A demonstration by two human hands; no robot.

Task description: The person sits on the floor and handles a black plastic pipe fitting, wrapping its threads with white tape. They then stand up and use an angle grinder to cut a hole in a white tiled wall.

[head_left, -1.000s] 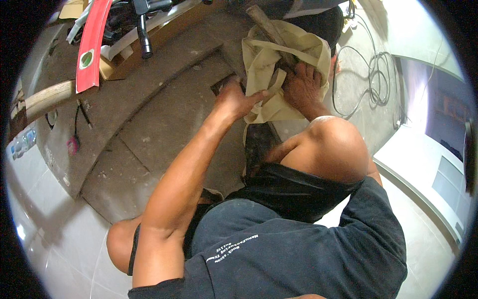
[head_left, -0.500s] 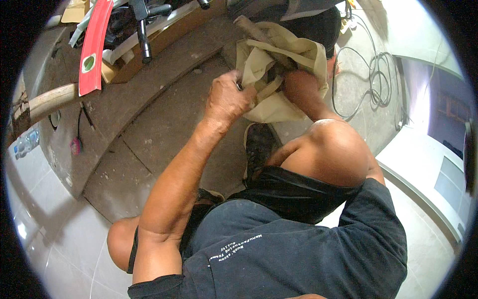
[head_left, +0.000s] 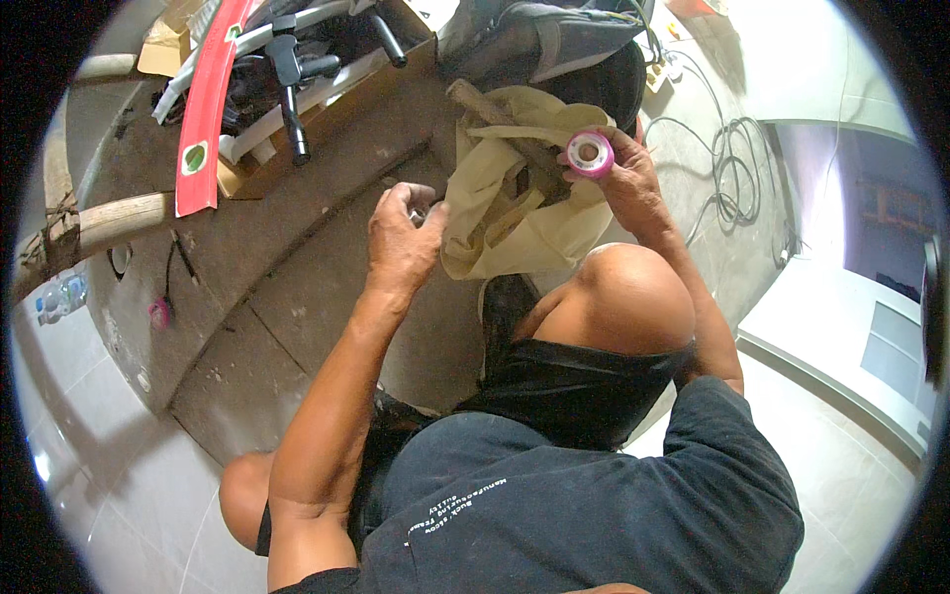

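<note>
My right hand (head_left: 621,176) holds up a small pink and white roll of tape (head_left: 591,154) above a pale yellow cloth bag (head_left: 515,213). That bag lies on the bare concrete step, and a wooden handle (head_left: 475,101) pokes out of it. My left hand (head_left: 401,243) is closed on a small metal part (head_left: 421,210) just left of the bag; most of the part is hidden by my fingers. I am squatting, with my right knee (head_left: 623,297) under my right hand.
A red spirit level (head_left: 206,109) leans at the upper left beside a cardboard box of tools (head_left: 297,89). A dark backpack (head_left: 544,40) sits behind the bag. White cable (head_left: 727,168) coils on the floor at right. A wooden handle (head_left: 109,226) and a small pink object (head_left: 158,314) lie at left.
My right hand came out of the bag and now holds the pink tape roll raised. My left hand lifted off the bag and moved left, closed on a small part.
</note>
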